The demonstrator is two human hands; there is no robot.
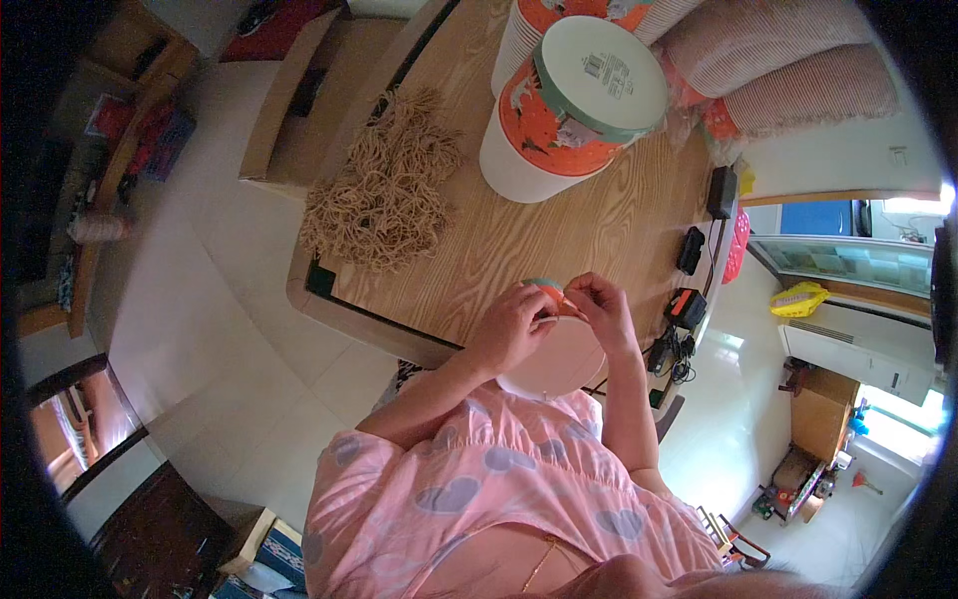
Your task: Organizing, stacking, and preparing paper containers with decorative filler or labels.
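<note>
A round white paper bucket [555,361] with a bit of orange and green at its far edge rests close against me at the table's near edge. My left hand [517,327] is closed on its far-left rim. My right hand [605,311] is beside it, thumb and fingers pinched together at the rim; whatever lies between them is too small to make out. Beyond my hands, a stack of upturned paper buckets [569,130] shows white walls, an orange printed band and a green edge. To their left lies a tangled heap of beige cords [384,190].
The wood-grained table [469,255] has black adapters [686,307] and cables along its right side. Long plastic-wrapped stacks of paper buckets [798,90] lie at the back right. An open cardboard box [289,100] stands beyond the table's left edge.
</note>
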